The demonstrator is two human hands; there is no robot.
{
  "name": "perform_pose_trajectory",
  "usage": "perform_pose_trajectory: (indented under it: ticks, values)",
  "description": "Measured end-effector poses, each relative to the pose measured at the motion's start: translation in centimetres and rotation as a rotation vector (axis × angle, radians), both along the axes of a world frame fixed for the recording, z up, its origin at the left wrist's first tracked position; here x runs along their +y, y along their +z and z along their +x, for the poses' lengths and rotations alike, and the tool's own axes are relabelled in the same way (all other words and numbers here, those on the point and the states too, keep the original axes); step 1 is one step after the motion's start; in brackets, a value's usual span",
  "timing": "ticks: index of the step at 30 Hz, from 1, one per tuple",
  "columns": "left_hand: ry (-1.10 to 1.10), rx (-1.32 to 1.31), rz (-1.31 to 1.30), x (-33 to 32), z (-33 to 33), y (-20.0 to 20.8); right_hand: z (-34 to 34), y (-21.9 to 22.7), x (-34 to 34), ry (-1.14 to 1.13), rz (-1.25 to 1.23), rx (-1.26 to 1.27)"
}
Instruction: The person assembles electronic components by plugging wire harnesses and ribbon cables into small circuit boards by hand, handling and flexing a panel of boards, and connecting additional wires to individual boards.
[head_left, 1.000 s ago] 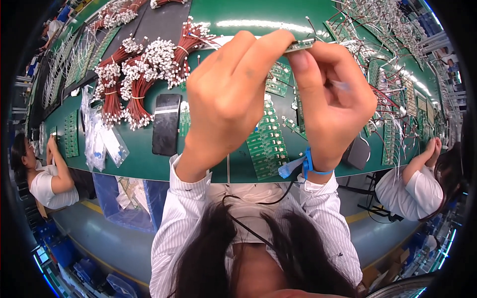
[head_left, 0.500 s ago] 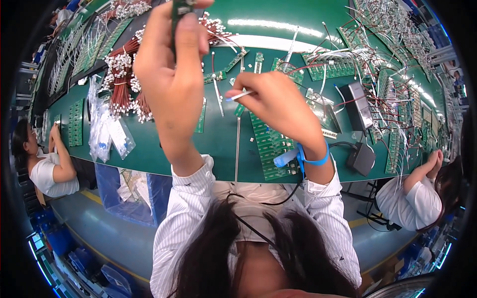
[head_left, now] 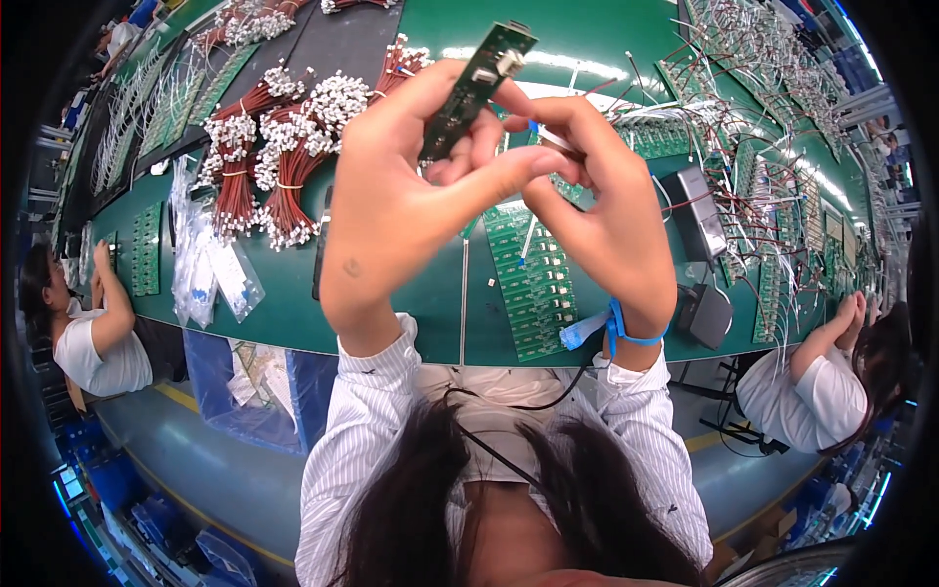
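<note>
My left hand (head_left: 386, 210) is closed on a narrow green circuit board (head_left: 476, 86), tilted upright and carrying white connectors at its upper end. Close beside it, my right hand (head_left: 621, 210) pinches a white flat cable with a blue tip (head_left: 535, 127); most of that cable is hidden by the fingers. The fingertips of both hands nearly meet, and I cannot tell whether the cable touches the board. Below the right hand lies a green panel of joined circuit boards (head_left: 533, 298). A blue wrist strap (head_left: 616, 328) circles my right wrist.
Bundles of red wires with white plugs (head_left: 289, 181) lie left, near clear plastic bags (head_left: 213, 259). Right are a black box-shaped device (head_left: 696, 210), a black adapter (head_left: 706, 315) and wired boards (head_left: 768, 210). People sit at both sides; a blue-lined bin (head_left: 249, 391) stands below the table edge.
My left hand has come lower and turned, bringing the circuit board rightward. My right hand has moved up and right with the cable, and the two hands are now together.
</note>
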State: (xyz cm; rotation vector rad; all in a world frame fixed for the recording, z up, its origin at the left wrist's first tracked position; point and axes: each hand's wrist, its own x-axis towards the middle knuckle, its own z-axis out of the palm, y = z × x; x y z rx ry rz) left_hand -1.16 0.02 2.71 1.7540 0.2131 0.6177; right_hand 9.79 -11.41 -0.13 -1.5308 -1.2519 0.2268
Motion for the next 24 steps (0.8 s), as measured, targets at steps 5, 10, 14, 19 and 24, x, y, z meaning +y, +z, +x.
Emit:
perform_pose_trajectory:
  ticks: [5, 10, 14, 19, 24]
  values:
    - [0.098, -0.072, 0.015, -0.5, 0.6, -0.6, -1.1, 1.1, -0.5, -0.063, -0.028, -0.035]
    - [0.093, -0.175, -0.013, -0.4, 0.7, -0.9, -0.6, 1.2, -0.7, 0.008, 0.078, -0.047]
    - [0.132, -0.230, -0.090, -0.8, 0.7, -0.5, -0.7, 1.4, -0.7, -0.005, 0.140, 0.276]
    - [0.013, -0.279, -0.327, -1.3, 1.3, -0.7, -1.2, 2.3, -1.4, -0.122, 0.173, 0.328]
    - [-0.134, -0.527, -0.707, -2.9, 2.9, -2.0, -2.9, 3.5, -1.6, -0.087, 0.373, 0.585]
